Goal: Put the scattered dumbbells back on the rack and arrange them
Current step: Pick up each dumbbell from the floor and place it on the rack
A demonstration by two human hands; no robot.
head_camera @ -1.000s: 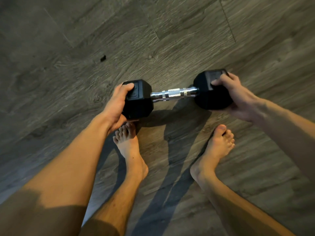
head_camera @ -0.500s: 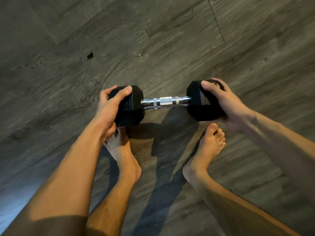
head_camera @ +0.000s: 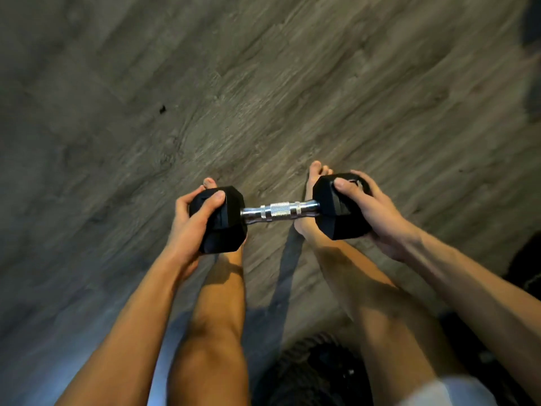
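1. Object: one dumbbell (head_camera: 279,210) with black hex heads and a knurled chrome handle (head_camera: 280,208). It is held level in front of the shins and above the bare feet (head_camera: 317,171), and it appears clear of the wood-grain floor (head_camera: 263,83).
2. Left hand (head_camera: 190,230): fingers and thumb wrapped round the left head (head_camera: 227,227). Right hand (head_camera: 371,212): clamped the same way on the right head (head_camera: 336,218). The handle is bare between them.
3. Handling (judgement): rigid, dense, and heavy for its size. The coated heads probably give fair friction, and the flat facets should stop it rolling once set down.
4. Where to hold: the knurled handle is the surer one-hand grip. The present end-hold spreads the load but relies on squeeze (a slip would land on the toes).
5. The rack is not in view, so I cannot tell its direction. A dark coiled object (head_camera: 307,370) at the bottom edge is unidentified.
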